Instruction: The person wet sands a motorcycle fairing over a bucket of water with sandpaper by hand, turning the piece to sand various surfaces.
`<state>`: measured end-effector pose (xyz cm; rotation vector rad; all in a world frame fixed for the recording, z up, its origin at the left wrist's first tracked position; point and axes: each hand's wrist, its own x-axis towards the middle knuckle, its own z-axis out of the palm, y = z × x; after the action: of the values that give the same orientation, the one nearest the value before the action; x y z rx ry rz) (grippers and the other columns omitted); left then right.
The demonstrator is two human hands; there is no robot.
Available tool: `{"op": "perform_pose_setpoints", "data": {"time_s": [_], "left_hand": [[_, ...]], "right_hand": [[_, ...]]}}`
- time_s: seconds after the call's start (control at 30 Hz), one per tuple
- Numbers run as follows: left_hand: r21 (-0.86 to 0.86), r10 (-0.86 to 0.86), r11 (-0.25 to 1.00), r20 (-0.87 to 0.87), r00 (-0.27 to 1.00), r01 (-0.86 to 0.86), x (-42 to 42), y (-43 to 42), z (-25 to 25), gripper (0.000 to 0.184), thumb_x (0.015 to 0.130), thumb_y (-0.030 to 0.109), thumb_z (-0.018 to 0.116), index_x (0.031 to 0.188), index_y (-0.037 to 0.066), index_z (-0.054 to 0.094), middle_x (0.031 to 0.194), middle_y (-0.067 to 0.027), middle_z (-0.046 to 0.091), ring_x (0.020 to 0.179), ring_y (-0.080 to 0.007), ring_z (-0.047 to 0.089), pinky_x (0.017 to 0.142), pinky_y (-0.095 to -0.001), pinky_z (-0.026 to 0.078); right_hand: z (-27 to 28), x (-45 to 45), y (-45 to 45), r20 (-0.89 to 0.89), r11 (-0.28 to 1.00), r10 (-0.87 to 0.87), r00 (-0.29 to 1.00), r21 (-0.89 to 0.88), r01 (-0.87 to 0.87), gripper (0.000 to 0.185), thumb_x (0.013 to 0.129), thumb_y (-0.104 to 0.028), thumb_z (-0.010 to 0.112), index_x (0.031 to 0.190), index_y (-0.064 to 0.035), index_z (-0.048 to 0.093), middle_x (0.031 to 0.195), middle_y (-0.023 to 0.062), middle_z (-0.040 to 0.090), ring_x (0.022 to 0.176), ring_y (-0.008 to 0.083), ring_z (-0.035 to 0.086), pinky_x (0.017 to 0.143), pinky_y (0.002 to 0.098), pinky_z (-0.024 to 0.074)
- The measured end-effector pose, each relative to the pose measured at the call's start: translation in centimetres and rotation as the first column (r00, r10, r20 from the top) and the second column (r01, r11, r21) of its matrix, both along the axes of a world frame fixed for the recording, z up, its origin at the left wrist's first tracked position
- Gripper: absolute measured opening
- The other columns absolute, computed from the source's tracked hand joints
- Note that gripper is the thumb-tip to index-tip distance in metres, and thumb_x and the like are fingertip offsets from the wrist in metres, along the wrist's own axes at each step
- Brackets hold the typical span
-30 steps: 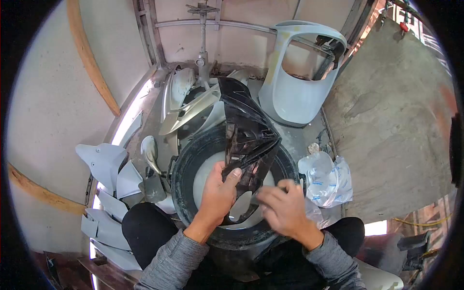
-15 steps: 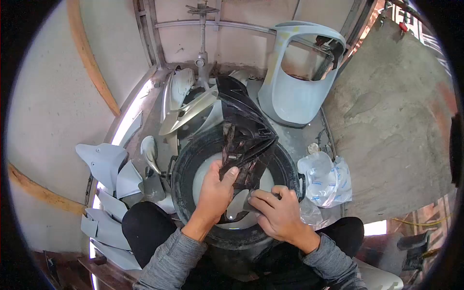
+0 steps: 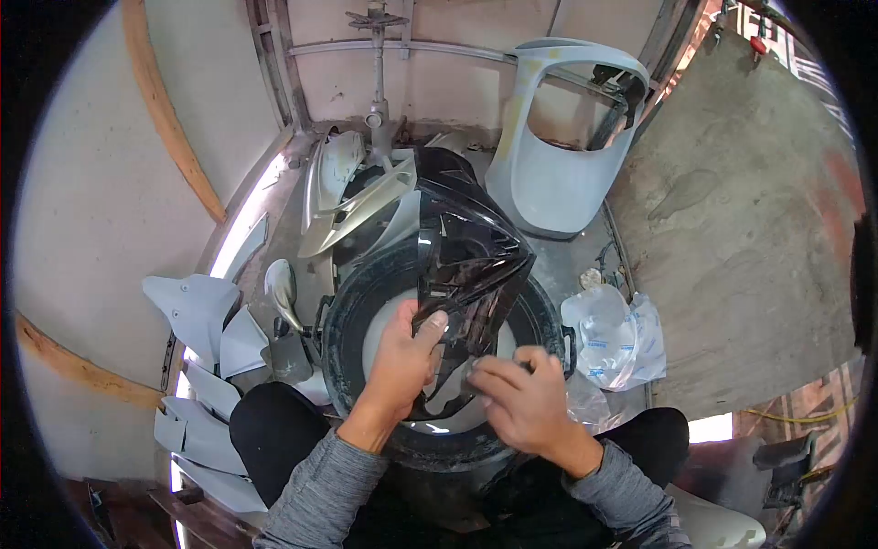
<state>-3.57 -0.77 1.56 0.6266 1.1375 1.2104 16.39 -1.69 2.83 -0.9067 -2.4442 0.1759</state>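
A glossy black molded panel is held upright over a black tub of whitish liquid. My left hand grips the panel's lower left part, thumb on its face. Close to the panel's lower right edge, my right hand is closed, its fingers pinched round something small and greyish that I cannot make out. The lower end of the panel has an opening through which the liquid shows.
White and silver panels lie behind the tub, with more white panels at the left. A large white shell stands at the back right. Clear plastic bags are right of the tub, near a grey board.
The black panel has tilted slightly and its surface catches more light. My right hand has moved in to the panel's lower right edge and stays near it.
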Motion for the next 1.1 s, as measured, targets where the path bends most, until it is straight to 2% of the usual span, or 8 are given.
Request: {"op": "perform_pose_setpoints", "data": {"time_s": [0.23,0.3,0.6,0.67,0.83,0.87,1.03,1.1], "left_hand": [[0.049,0.031,0.998,0.004,1.0,-0.031,0.1,0.0,-0.3,0.028,0.102,0.024,0.061,0.12,0.006,0.049,0.07,0.0048,0.05,0.047,-0.0028,0.038,0.041,-0.0214,0.028],[0.054,0.044,0.997,0.034,0.998,-0.046,0.0,0.0,-0.2,0.028,0.102,0.024,0.061,0.12,0.006,0.049,0.071,0.0045,0.05,0.047,-0.0029,0.038,0.041,-0.0214,0.028],[0.029,0.05,0.998,0.054,0.997,-0.052,-0.5,0.0,0.4,0.023,0.102,0.025,0.061,0.116,0.012,0.05,0.082,0.0055,0.051,0.05,-0.0023,0.037,0.044,-0.0197,0.026],[0.038,0.055,0.998,0.072,0.996,-0.058,-0.4,-0.1,0.4,0.023,0.102,0.025,0.061,0.116,0.012,0.05,0.082,0.0053,0.051,0.05,-0.0023,0.037,0.044,-0.0197,0.026],[0.045,0.068,0.996,0.106,0.992,-0.074,-0.2,-0.5,0.3,0.021,0.102,0.025,0.061,0.114,0.012,0.049,0.082,0.0049,0.052,0.049,-0.0024,0.038,0.044,-0.0199,0.027],[0.038,0.075,0.996,0.104,0.992,-0.08,-0.2,-0.5,0.4,0.021,0.102,0.025,0.06,0.114,0.012,0.049,0.083,0.005,0.052,0.049,-0.0024,0.038,0.044,-0.02,0.027],[0.075,0.075,0.994,0.08,0.994,-0.081,0.3,-0.6,0.7,0.018,0.102,0.024,0.06,0.112,0.013,0.049,0.083,0.0053,0.051,0.05,-0.0024,0.038,0.044,-0.0205,0.027],[0.06,0.087,0.994,0.107,0.99,-0.094,0.2,-0.7,1.0,0.018,0.102,0.024,0.06,0.112,0.013,0.048,0.083,0.0054,0.051,0.05,-0.0025,0.038,0.044,-0.0204,0.027]], "right_hand": [[-1.2,0.6,0.6,0.011,0.997,-0.053,0.999,0.063,0.052,0.038,0.073,-0.017,0.067,0.11,-0.0137,0.072,0.116,0.0008,0.069,0.094,0.03,0.054,0.083,0.0426,0.0411],[-1.6,1.1,1.7,-0.003,0.99,-0.127,0.992,0.061,0.127,0.046,0.071,-0.018,0.066,0.117,-0.0197,0.07,0.122,-0.0052,0.068,0.094,0.0277,0.054,0.077,0.0409,0.0417],[-1.8,0.7,0.2,0.023,0.986,-0.084,0.996,0.146,0.08,0.056,0.068,-0.017,0.065,0.124,-0.013,0.07,0.132,0.0004,0.067,0.094,0.0259,0.054,0.087,0.0402,0.0398],[-1.6,0.0,-1.8,0.067,0.982,-0.015,0.998,0.191,0.002,0.059,0.068,-0.019,0.069,0.128,-0.0178,0.068,0.132,-0.003,0.066,0.093,0.0234,0.054,0.085,0.0379,0.0426],[-1.7,0.2,-0.1,0.023,0.973,0.026,0.999,0.229,-0.03,0.054,0.069,-0.018,0.065,0.122,-0.011,0.071,0.127,-0.0002,0.068,0.086,0.0216,0.061,0.072,0.0353,0.0477],[-1.4,0.2,-1.8,0.102,0.992,0.059,0.993,0.103,-0.07,0.053,0.073,-0.013,0.061,0.125,-0.0095,0.069,0.131,0.0078,0.068,0.104,0.0195,0.062,0.088,0.0408,0.0409],[-2.6,0.7,0.2,-0.029,0.985,-0.024,0.999,0.169,0.028,0.053,0.069,-0.014,0.062,0.121,-0.0107,0.072,0.126,0.0046,0.07,0.104,0.0183,0.065,0.084,0.04,0.0434],[-1.9,0.2,-1.6,0.01,0.987,0.065,0.998,0.149,-0.066,0.05,0.07,-0.013,0.061,0.119,-0.0096,0.072,0.125,0.0054,0.07,0.103,0.0207,0.065,0.085,0.0407,0.0429]]}}
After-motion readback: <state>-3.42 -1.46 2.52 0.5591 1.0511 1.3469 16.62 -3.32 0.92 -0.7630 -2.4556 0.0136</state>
